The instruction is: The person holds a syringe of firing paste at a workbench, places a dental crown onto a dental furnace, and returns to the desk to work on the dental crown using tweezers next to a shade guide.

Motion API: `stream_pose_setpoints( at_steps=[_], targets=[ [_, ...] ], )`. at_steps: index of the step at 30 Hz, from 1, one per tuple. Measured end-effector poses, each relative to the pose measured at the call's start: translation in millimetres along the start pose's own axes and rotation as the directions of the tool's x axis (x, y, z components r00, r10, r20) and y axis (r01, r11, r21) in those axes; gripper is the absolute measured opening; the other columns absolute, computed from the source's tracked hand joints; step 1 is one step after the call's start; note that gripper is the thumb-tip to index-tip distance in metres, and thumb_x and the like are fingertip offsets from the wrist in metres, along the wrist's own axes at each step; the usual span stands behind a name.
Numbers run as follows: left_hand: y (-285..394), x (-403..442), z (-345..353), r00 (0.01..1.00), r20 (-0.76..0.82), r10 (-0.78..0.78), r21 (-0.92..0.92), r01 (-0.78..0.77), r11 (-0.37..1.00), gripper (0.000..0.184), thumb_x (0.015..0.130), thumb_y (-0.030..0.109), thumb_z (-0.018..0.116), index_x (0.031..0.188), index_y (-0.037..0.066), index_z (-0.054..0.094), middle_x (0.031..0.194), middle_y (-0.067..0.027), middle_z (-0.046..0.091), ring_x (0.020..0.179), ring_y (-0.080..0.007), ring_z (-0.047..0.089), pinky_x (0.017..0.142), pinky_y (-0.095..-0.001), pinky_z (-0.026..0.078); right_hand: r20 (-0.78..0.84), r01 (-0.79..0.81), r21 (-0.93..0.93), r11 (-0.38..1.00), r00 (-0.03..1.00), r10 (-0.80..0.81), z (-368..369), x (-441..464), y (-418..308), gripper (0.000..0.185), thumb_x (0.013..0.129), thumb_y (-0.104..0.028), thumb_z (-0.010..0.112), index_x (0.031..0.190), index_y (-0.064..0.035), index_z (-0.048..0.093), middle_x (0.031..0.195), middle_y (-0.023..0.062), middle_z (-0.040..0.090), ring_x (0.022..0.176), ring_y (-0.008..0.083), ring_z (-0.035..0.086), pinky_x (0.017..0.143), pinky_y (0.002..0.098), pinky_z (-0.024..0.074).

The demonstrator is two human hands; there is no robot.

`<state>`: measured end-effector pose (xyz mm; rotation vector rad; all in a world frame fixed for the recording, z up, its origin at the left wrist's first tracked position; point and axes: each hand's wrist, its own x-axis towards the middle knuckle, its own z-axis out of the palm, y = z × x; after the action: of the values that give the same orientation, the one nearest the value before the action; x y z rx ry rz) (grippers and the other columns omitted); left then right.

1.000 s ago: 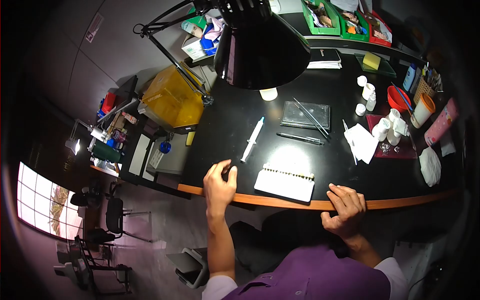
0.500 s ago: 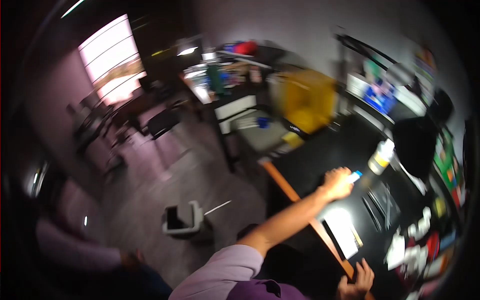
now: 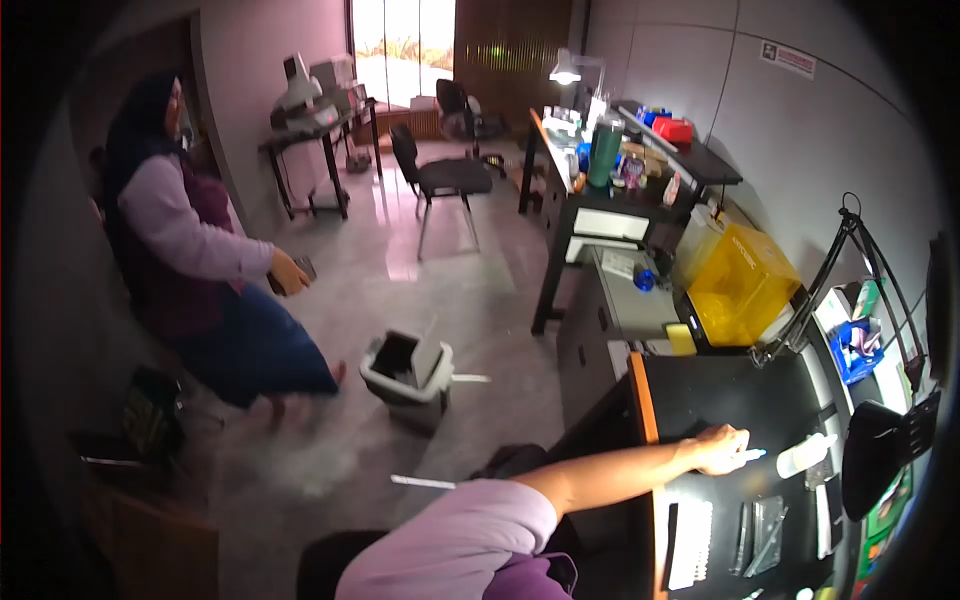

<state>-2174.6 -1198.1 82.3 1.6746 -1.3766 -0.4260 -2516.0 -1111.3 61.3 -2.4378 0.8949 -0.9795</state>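
Observation:
My left hand (image 3: 722, 450) reaches out over the black desk (image 3: 690, 390), its fingers closed round a small white item with a blue tip (image 3: 754, 455); its exact kind is too small to make out. Just beyond that tip a white bottle (image 3: 803, 457) lies slanted in view, apart from the hand. Nearer to me on the desk are a bright white pad (image 3: 690, 543) with a dark edge and a clear plastic bag (image 3: 765, 535) with thin dark tools by it. My right hand is out of the frame.
A black desk lamp (image 3: 880, 455) overhangs the desk's right side. A yellow box (image 3: 745, 280) stands past the far end, beside a grey drawer cabinet (image 3: 635, 300). On the floor is a bin (image 3: 405, 375). Another person (image 3: 190, 240) stands at left, a dark object in one hand.
The view has swung left, bringing the other person and more of the room in. My left hand still grips the blue-tipped item near the bottle. My right hand has left the view.

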Motion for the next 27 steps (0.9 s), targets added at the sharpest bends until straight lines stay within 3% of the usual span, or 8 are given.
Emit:
stream_pose_setpoints(
  at_steps=[2,4,5,9,11,12,15,27],
  targets=[
    [-5.8,18.3,14.4,0.974,0.082,0.212,0.328,-0.227,0.917,0.03,0.096,0.03,0.058,0.105,0.003,0.069,0.086,-0.0232,0.072,0.081,-0.0377,0.072,0.067,-0.0467,0.056,0.133,-0.049,0.107,0.993,0.991,0.034,27.3,-4.7,68.6,0.01,0.082,-0.006,0.075,0.091,-0.0063,0.071,0.089,0.0124,0.067,0.08,0.0289,0.065,0.076,0.0388,0.0547],
    [36.3,-4.4,-30.4,0.977,0.212,-0.025,0.104,0.003,0.995,0.03,0.101,0.027,0.052,0.101,0.007,0.073,0.09,-0.0241,0.071,0.079,-0.0444,0.072,0.068,-0.0524,0.058,0.1,-0.155,0.127,0.98,0.985,0.143,-2.8,-16.7,48.4,0.018,0.076,-0.004,0.073,0.094,-0.0041,0.07,0.097,0.0146,0.067,0.09,0.03,0.065,0.082,0.0393,0.0537],
    [22.6,8.6,-19.5,0.96,0.235,0.154,0.301,-0.223,0.927,0.027,0.098,0.026,0.054,0.104,0.008,0.073,0.093,-0.0229,0.071,0.082,-0.0428,0.072,0.071,-0.0506,0.059,-0.005,-0.202,0.106,0.974,0.979,0.204,-2.1,-0.6,-9.0,0.027,0.071,-0.002,0.071,0.097,-0.0015,0.07,0.105,0.0165,0.067,0.099,0.0302,0.065,0.088,0.0393,0.0527],
    [9.0,25.7,7.4,0.969,0.211,0.131,0.397,-0.208,0.894,0.031,0.1,0.034,0.056,0.109,0.01,0.074,0.099,-0.02,0.072,0.091,-0.0384,0.072,0.081,-0.0467,0.058,-0.087,-0.256,0.07,0.964,0.961,0.262,-3.2,13.4,-37.4,0.024,0.074,-0.008,0.079,0.096,-0.0047,0.072,0.099,0.0137,0.064,0.091,0.0305,0.067,0.08,0.0392,0.0551],
    [-19.5,26.1,21.7,0.992,0.095,0.083,0.094,-0.092,0.991,0.031,0.092,0.031,0.066,0.101,0.003,0.075,0.097,-0.0194,0.075,0.089,-0.0372,0.072,0.08,-0.0426,0.057,-0.088,-0.23,-0.024,0.973,0.97,0.227,-5.3,8.7,-29.7,0.023,0.075,-0.01,0.078,0.096,-0.0046,0.071,0.101,0.0139,0.064,0.091,0.0313,0.066,0.08,0.0396,0.054],
    [-11.6,18.8,17.9,0.997,0.047,0.055,0.028,-0.057,0.998,0.021,0.09,0.021,0.071,0.102,0.004,0.076,0.081,-0.0129,0.07,0.072,-0.0208,0.069,0.072,-0.0336,0.056,-0.098,-0.233,-0.037,0.972,0.969,0.228,-7.0,8.8,-31.7,0.022,0.075,-0.01,0.078,0.095,-0.0047,0.071,0.101,0.0134,0.064,0.091,0.0315,0.066,0.08,0.04,0.0536],
    [-0.2,13.1,11.3,0.996,0.066,0.062,0.057,-0.066,0.996,0.019,0.087,0.019,0.07,0.097,0.003,0.074,0.089,-0.0162,0.072,0.081,-0.0308,0.07,0.076,-0.039,0.056,-0.133,-0.262,-0.043,0.964,0.958,0.254,-7.7,4.0,-33.1,0.021,0.075,-0.011,0.076,0.095,-0.0047,0.071,0.102,0.0124,0.063,0.091,0.0313,0.065,0.079,0.0406,0.0532],
    [-8.6,10.2,17.3,0.995,-0.083,0.062,-0.17,-0.076,0.982,0.019,0.097,0.019,0.069,0.098,0.0,0.07,0.071,0.0012,0.06,0.058,-0.0091,0.049,0.057,-0.0256,0.042,-0.217,-0.159,-0.143,0.977,0.968,0.126,-2.2,-0.1,-32.9,0.017,0.078,-0.009,0.073,0.093,-0.0034,0.07,0.095,0.0118,0.064,0.085,0.0305,0.065,0.074,0.0405,0.0528]
  ],
)
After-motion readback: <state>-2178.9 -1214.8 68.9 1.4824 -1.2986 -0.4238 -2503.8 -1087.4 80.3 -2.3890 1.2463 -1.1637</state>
